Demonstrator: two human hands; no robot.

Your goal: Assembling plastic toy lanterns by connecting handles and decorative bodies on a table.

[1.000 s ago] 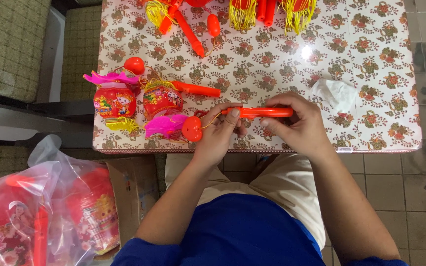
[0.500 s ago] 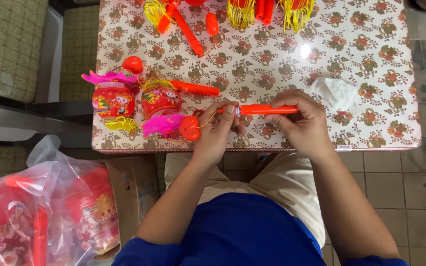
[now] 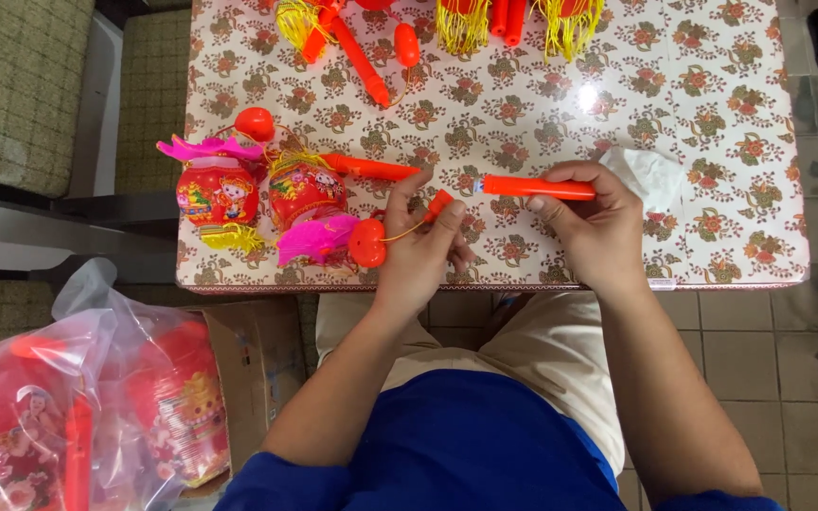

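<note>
Pinched between thumb and fingers of the left hand [image 3: 420, 248], a small orange cap [image 3: 438, 203] on a thin cord leads to a red bulb [image 3: 367, 242]. The right hand [image 3: 591, 225] has its grip closed on an orange stick [image 3: 534, 187], just above the floral worktop [image 3: 712, 123]. A hard tug on the cord could drag the nearby lantern [image 3: 305, 189] off the edge, or the cap could slip from the pinch.
</note>
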